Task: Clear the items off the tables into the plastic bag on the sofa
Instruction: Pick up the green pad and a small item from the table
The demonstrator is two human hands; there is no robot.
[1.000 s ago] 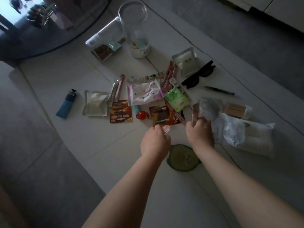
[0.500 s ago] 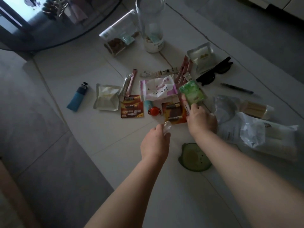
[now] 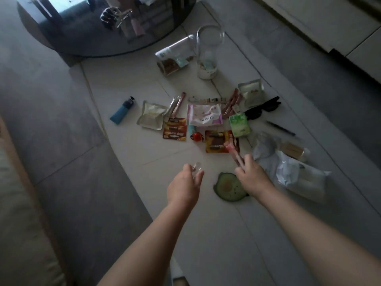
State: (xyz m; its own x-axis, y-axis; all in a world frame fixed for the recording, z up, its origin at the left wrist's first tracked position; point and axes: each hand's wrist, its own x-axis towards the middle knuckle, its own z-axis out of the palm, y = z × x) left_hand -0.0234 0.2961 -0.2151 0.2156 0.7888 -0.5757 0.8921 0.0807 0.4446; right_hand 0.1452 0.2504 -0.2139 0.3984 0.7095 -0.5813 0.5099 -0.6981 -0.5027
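Right hand (image 3: 250, 178) pinches pink stick sachets (image 3: 234, 152) just above the battery pack (image 3: 216, 141); left hand (image 3: 184, 187), beside it, grips a small clear object (image 3: 196, 167). Avocado-shaped coaster (image 3: 228, 187) lies between both wrists.

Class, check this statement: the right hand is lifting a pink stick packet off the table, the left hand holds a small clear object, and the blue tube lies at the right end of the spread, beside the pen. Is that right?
One detail is wrong. In the head view the blue tube lies at the left end of the spread, far from the pen. The rest stands: the right hand pinches a pink stick packet, and the left hand holds a small clear object.
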